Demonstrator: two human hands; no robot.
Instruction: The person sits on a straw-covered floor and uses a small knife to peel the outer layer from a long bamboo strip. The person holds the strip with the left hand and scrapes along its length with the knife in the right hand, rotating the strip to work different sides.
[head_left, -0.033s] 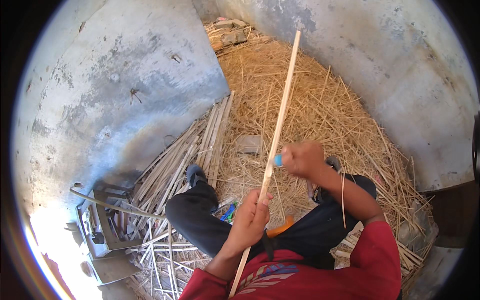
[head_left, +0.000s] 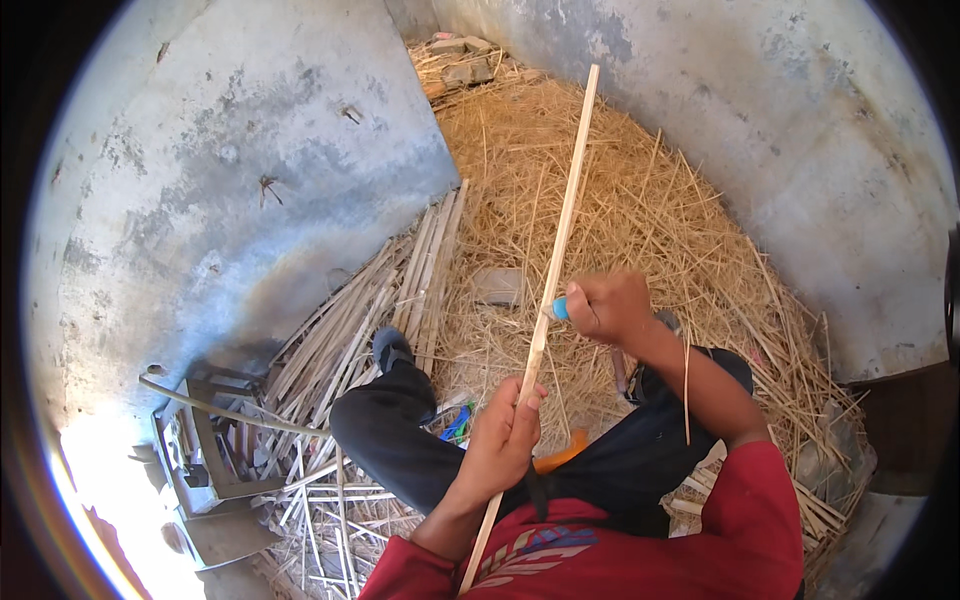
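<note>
A long pale bamboo strip slants up and away from my lap. Its lower end rests against my red shirt. Around its lower part my left hand is closed, with the thumb on top. Further up, my right hand is closed on a blue-handled tool. The tool's tip meets or nearly meets the strip's right side, just above a node; its working edge is too small to make out. A thin shaving hangs by my right forearm.
Loose straw-like shavings cover the floor ahead. Split strips lie piled at the left wall. A metal frame stands at lower left. An orange object and a blue-green one lie near my legs.
My right hand and the blue-handled tool have shifted slightly up and to the right. The left hand keeps its grip, and the strip has barely moved.
</note>
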